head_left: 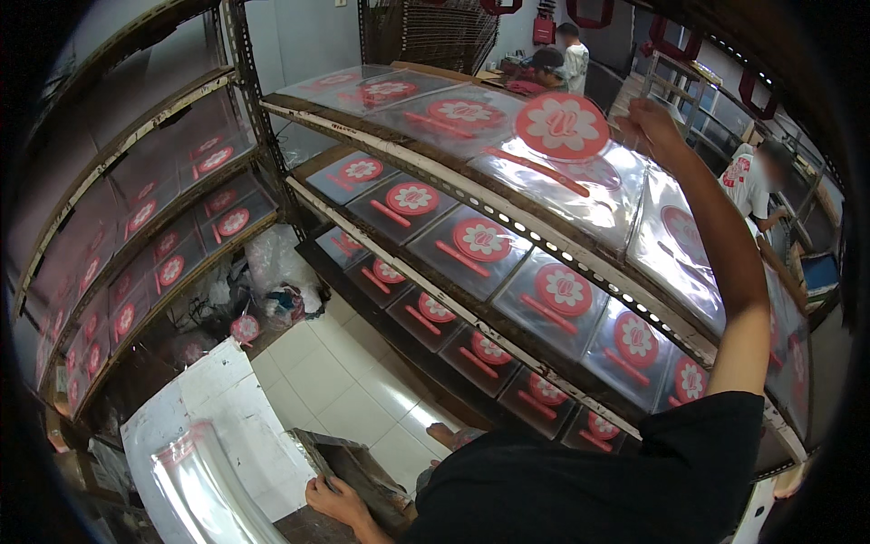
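Note:
My right hand (648, 127) is raised at the far end of the upper shelf, fingers pinched on the edge of a clear plastic sheet. The sheet carries a red round flower print (561, 127) and a red strip (539, 170); its near part tilts above other sheets on the shelf. Low down, my left hand (336, 500) has its fingers bent over the edge of a worn wooden frame (358, 467). Beside that hand lies a white board (240, 408) with a stack of shiny clear plastic sheets (213, 485), red print at their far end.
A metal rack (480, 186) holds rows of printed clear sheets (562, 290) on several levels. Another rack (136, 222) with similar sheets stands at left. Plastic scraps (281, 263) lie on the floor by the tiles (340, 363). Other people (573, 63) are at the back and right.

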`<control>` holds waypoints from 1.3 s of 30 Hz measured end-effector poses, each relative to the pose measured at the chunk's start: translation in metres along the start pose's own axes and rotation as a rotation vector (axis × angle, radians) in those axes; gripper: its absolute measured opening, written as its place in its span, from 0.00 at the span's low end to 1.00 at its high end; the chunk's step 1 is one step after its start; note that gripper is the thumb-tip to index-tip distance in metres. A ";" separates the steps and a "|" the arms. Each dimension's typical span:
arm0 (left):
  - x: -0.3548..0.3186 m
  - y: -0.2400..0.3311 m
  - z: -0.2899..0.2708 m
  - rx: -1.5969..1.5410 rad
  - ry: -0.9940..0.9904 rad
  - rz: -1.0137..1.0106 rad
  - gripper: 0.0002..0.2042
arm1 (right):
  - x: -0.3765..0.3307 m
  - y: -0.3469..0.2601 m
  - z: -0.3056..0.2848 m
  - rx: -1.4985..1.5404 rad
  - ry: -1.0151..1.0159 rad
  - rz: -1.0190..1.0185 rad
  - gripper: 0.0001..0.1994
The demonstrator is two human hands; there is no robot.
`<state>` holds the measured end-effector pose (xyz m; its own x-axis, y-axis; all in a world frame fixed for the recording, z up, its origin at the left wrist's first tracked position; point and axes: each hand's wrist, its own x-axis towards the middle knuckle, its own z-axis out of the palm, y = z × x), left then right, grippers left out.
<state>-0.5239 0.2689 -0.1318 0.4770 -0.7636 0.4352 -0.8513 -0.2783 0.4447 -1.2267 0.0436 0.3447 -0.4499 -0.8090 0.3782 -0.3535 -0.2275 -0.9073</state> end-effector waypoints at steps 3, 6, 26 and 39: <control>0.001 0.001 0.000 0.027 -0.022 -0.004 0.11 | 0.005 0.046 -0.042 -0.028 -0.015 0.071 0.10; 0.001 -0.003 -0.003 0.047 -0.025 0.007 0.11 | -0.006 0.058 -0.032 -0.090 0.094 0.187 0.17; 0.001 -0.004 -0.001 0.041 -0.041 0.024 0.12 | 0.000 0.070 -0.023 -0.315 0.169 0.231 0.22; 0.001 -0.003 -0.002 0.051 -0.057 0.025 0.11 | 0.047 0.105 -0.067 -0.744 0.030 0.110 0.12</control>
<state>-0.5200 0.2704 -0.1314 0.4439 -0.8020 0.3996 -0.8733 -0.2873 0.3935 -1.3397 0.0178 0.2798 -0.5328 -0.7885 0.3073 -0.7614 0.2882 -0.5807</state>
